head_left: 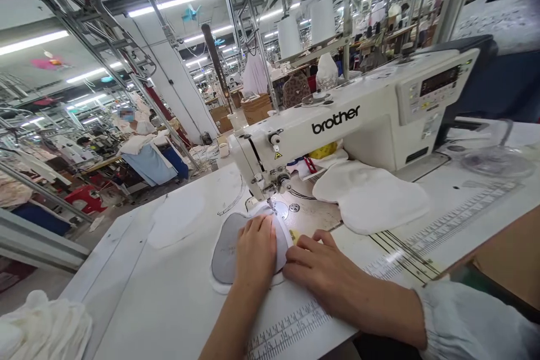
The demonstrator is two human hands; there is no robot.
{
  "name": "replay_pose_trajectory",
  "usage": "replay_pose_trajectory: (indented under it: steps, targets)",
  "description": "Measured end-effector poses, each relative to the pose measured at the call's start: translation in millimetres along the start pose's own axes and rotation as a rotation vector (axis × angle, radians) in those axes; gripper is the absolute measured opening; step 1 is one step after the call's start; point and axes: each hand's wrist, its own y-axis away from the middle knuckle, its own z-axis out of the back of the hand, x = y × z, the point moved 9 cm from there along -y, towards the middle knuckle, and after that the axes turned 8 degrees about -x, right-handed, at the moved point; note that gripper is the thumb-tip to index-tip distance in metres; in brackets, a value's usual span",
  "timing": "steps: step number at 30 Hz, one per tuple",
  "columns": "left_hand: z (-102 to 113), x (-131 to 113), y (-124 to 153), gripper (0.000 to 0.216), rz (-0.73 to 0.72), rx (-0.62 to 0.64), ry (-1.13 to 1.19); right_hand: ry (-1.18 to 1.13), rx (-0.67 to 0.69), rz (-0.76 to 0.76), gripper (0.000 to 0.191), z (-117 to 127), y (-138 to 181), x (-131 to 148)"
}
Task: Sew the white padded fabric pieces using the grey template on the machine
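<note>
Grey fabric panel [223,259] lies at the needle [270,206] on the sewing table [139,304], left hand [255,250] flat and open on it, nearer the needle, right hand [323,275] open against its edge, neither pinching

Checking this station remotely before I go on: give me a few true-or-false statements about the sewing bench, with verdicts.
1. The left hand rests on a grey fabric piece. True.
2. The right hand grips scissors. False: it lies flat, holding no tool.
3. The sewing machine is labelled Juki. False: its label reads brother.
4. White padded pieces lie to the right of the needle. True.
</note>
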Motion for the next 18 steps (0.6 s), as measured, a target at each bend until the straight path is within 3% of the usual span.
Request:
replay_pose_trajectory:
  steps: [6, 9, 18]
  targets:
    - [40, 79, 31, 0.035, 0.354, -0.054, 0.083, -0.043, -0.001, -0.006, 0.028, -4, 1, -2]
    - [48, 109, 49, 0.045, 0.525, -0.052, 0.176, -0.055, -0.009, -0.008, 0.027, -3, 1, -1]
    - [38, 136, 67, 0.050, 0.860, -0.137, 0.576, -0.052, -0.085, 0.019, 0.025, -1, 2, -2]
